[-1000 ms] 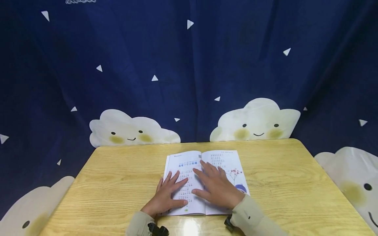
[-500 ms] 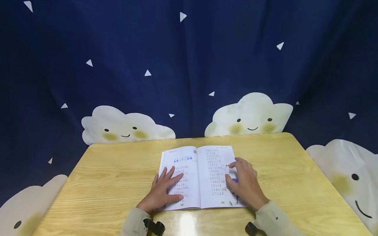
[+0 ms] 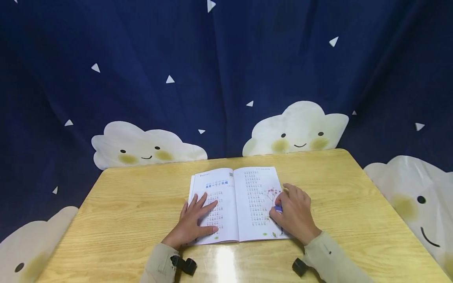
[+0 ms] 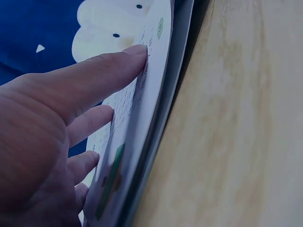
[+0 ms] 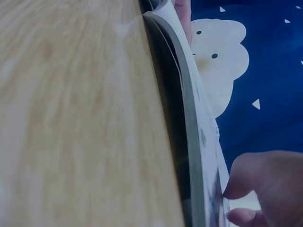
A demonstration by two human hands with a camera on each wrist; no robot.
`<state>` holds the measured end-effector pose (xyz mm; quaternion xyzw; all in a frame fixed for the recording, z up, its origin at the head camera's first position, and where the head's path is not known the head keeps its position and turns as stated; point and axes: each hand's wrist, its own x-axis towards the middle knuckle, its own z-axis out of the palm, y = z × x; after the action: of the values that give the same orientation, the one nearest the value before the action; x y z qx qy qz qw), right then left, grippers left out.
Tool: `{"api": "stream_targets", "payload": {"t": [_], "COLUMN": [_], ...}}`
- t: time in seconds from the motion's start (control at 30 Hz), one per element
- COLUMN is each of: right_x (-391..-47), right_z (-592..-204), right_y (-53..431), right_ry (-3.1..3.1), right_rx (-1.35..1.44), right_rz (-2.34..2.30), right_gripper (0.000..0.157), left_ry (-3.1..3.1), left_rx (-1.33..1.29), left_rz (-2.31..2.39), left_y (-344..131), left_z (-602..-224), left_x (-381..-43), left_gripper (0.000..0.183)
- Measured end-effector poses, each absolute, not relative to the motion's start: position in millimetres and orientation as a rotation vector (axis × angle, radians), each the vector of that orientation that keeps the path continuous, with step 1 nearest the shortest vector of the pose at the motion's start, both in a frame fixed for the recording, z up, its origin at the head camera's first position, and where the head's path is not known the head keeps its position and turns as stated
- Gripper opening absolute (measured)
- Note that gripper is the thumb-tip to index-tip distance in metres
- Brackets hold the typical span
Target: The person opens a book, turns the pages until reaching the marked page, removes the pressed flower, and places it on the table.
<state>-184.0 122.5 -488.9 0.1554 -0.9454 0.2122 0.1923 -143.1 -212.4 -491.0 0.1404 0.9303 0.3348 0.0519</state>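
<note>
An open book (image 3: 244, 230) with printed Chinese text lies on the wooden table. My left hand (image 3: 192, 222) rests on the left page, fingers spread and thumb tip low on the print. In the left wrist view the thumb (image 4: 104, 71) touches the page near its lower edge. My right hand (image 3: 295, 214) is at the outer edge of the right page, with thumb and index finger bent and apart over the drawing. Blue print shows between them. In the right wrist view two fingertips of the right hand (image 5: 265, 189) meet the page; the other fingers are out of sight.
The wooden table (image 3: 141, 200) extends on both sides of the book. Behind it hangs a dark blue curtain (image 3: 148, 98) with white triangles and smiling clouds. A black wrist device (image 3: 184, 265) sits at the left cuff and another black device (image 3: 300, 266) at the right cuff.
My right hand has gone from across the middle of the book to the right page's outer edge, and its fingers have bent. My left hand stays on the left page. The view has shifted slightly.
</note>
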Motion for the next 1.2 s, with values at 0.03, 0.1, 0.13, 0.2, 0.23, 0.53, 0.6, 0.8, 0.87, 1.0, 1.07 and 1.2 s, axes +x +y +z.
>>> {"api": "stream_targets", "payload": {"t": [0.03,0.1,0.13,0.2,0.23,0.53,0.6,0.8,0.87,1.0,1.07,1.2], "right_x": [-184,-182,-181,-180,-179,-176,-176,-176,-176,-176,-176,-176], "right_z": [-487,-485,-483,-480,-478,-469,-468,-467,-466,-466,-466,-464], "right_y": [122,122,121,122,122,123,123,123,123,123,123,123], "right_ry": [-2.663,-2.696,-2.718,-2.770,-2.791,-2.856,-2.859,-2.870,-2.870,-2.867,-2.870,-2.883], "right_rx": [0.435,0.424,0.416,0.391,0.379,0.313,0.303,0.279,0.279,0.282,0.283,0.275], "right_rz": [0.570,0.522,0.501,0.458,0.440,0.360,0.338,0.287,0.291,0.306,0.309,0.318], "right_gripper": [0.020,0.020,0.019,0.019,0.019,0.022,0.021,0.018,0.019,0.019,0.020,0.021], "left_ry": [2.831,2.836,2.838,2.844,2.842,2.844,2.845,2.844,2.843,2.840,2.840,2.843], "left_rx": [0.425,0.421,0.420,0.420,0.419,0.418,0.417,0.426,0.424,0.413,0.408,0.401], "left_rz": [1.013,1.003,0.998,0.990,0.990,0.990,0.989,1.005,1.010,1.008,1.004,1.000], "left_y": [-213,-213,-213,-212,-212,-212,-212,-212,-212,-211,-211,-211], "left_z": [-491,-491,-491,-491,-490,-490,-491,-490,-490,-490,-490,-491], "left_x": [-143,-144,-144,-144,-144,-144,-144,-143,-143,-143,-143,-144], "left_gripper": [0.077,0.077,0.077,0.076,0.076,0.076,0.077,0.077,0.077,0.077,0.077,0.077]}}
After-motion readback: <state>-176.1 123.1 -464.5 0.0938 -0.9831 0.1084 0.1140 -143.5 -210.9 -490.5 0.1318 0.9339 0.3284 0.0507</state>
